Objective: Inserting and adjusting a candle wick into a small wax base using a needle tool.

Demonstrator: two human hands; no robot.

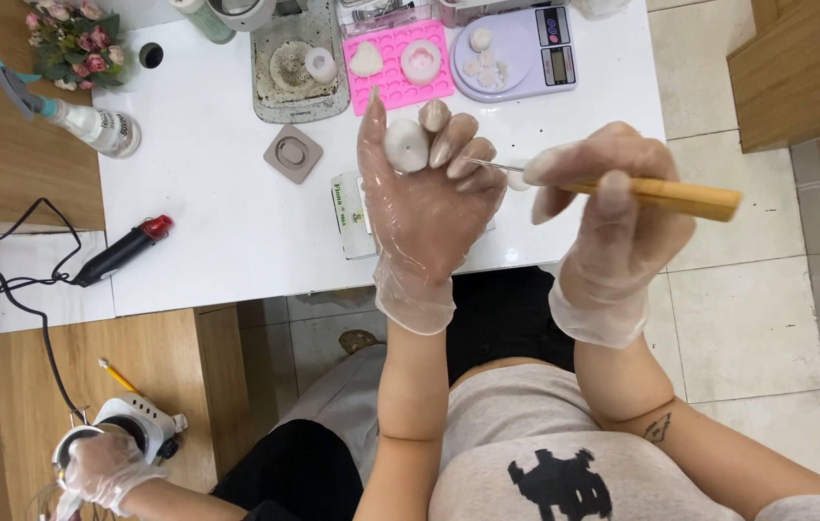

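In the head view, both gloved hands are raised at centre frame above the white worktop (236, 222): the left hand (426, 207) grasps one small round white piece (406, 145) in its fingertips, and the right hand (612, 207) is clenched on one wooden-handled needle tool (680, 197) whose thin metal tip points at that piece. Along the top edge lie one pink mould tray (400, 68) holding two white castings, one lilac scale (516, 53), one grey tray (299, 68) and one small taupe square mould (292, 153), with one spray bottle (91, 123) bearing a dark label at upper left, one black-and-red heat tool (125, 251) at left, and one small white box (352, 207) with green print half hidden behind the left wrist. A co-worker's gloved hand (106, 468) sits at lower left beside a round white device (144, 425).

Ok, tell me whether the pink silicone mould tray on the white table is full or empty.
Partly filled. The pink silicone mould tray holds two pale cast pieces, a heart-like one and a round one; the small cavities along its near edge look empty.
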